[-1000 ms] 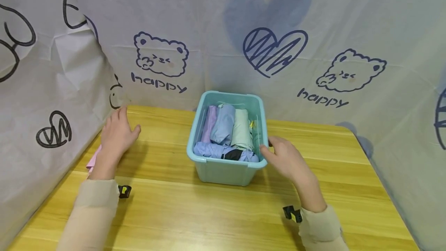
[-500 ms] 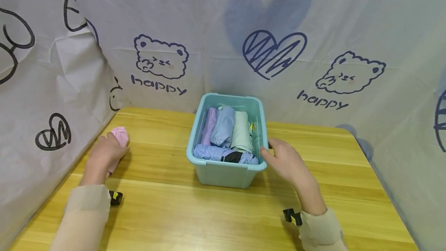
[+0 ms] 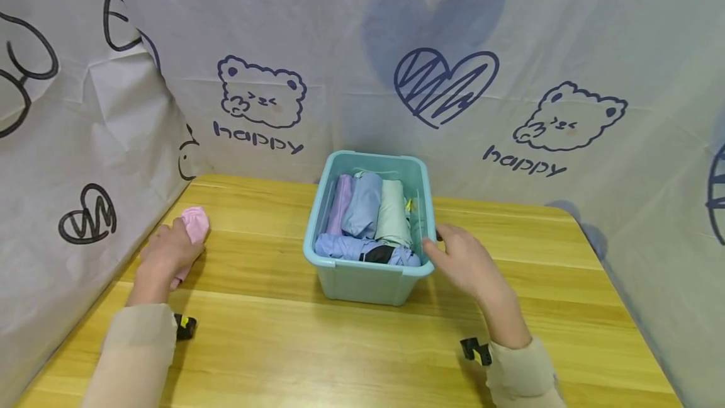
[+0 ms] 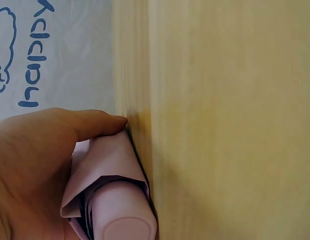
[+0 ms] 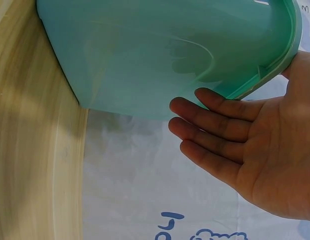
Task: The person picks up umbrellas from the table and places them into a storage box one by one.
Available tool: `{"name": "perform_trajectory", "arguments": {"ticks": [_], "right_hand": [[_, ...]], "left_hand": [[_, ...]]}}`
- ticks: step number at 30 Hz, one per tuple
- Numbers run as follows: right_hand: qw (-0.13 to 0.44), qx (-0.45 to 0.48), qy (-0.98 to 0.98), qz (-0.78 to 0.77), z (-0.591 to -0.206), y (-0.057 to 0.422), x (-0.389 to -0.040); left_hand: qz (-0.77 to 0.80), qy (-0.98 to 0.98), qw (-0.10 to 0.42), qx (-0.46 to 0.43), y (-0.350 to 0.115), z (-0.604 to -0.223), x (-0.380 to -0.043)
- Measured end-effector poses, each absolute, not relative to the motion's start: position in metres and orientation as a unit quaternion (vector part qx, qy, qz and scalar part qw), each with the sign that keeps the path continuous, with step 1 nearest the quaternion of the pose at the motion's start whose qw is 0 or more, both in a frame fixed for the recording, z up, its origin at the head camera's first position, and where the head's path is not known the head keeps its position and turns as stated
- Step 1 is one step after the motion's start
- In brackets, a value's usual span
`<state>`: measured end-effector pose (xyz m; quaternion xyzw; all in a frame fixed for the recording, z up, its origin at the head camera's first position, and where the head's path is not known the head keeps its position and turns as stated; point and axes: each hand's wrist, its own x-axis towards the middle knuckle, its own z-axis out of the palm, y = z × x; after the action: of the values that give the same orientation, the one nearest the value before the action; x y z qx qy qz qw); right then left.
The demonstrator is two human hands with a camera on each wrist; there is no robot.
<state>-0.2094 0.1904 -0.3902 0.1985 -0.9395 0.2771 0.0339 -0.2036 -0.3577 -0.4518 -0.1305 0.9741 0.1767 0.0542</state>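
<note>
At the table's left, my left hand [image 3: 168,249] grips a pink folded umbrella [image 3: 196,224] lying on the wood. In the left wrist view the thumb presses along the pink cloth [image 4: 111,157], and a smooth rounded pink handle end [image 4: 126,215] sticks out. My right hand [image 3: 466,260] is at the right side of a teal plastic bin [image 3: 362,282], its thumb at the rim. The right wrist view has its fingers [image 5: 210,127] nearly straight beside the bin's outer wall. Inside the bin lie rolled purple [image 3: 340,205], blue [image 3: 364,205] and mint [image 3: 393,213] cloth bundles.
Across the bin's near end lies a periwinkle rolled bundle with a black band [image 3: 376,252]. The bin stands on a yellow wooden table [image 3: 272,345]. White printed sheets [image 3: 351,106] hang behind and to the left, close to the table's edges.
My left hand has come down and nearer to me, onto the pink umbrella, which now lies farther right and more in view. The right hand and the bin stay put.
</note>
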Motion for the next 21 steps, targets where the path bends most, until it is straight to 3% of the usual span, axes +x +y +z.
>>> {"name": "perform_trajectory", "arguments": {"ticks": [13, 21], "right_hand": [[0.033, 0.194, -0.94, 0.278, -0.3899, 0.1912, -0.2108], [0.033, 0.195, -0.939, 0.28, -0.3895, 0.1911, -0.2098]], "left_hand": [[0.196, 0.972, 0.035, -0.127, -0.358, -0.4536, -0.2027], [0.209, 0.971, -0.006, -0.117, -0.3495, -0.453, -0.2082]]}}
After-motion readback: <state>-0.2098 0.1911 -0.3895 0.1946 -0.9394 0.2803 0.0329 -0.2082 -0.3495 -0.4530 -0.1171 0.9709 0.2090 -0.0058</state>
